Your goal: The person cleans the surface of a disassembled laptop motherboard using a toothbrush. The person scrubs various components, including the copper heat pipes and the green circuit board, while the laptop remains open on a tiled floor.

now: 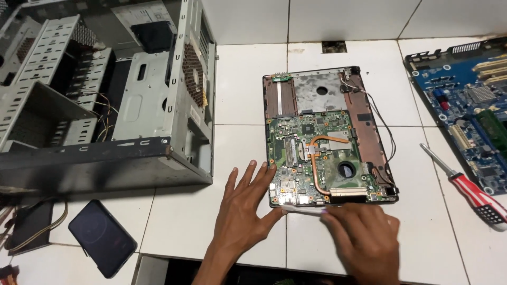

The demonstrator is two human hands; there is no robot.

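Observation:
An opened laptop base (364, 126) lies on the white tiled floor, its green motherboard (296, 158) exposed with a copper heat pipe (317, 163) and a round fan opening. My left hand (245, 211) lies flat with fingers spread at the base's near left corner, its fingertips touching the edge. My right hand (364, 237) is at the near edge, fingers curled on a thin white strip-like piece (303, 210) that lies along that edge. What the strip is cannot be made out.
An open grey desktop computer case (105, 95) lies at the left. A dark phone (102, 237) and a black drive rest at the near left. A red-handled screwdriver (465, 184) and a blue motherboard (470, 100) lie at the right.

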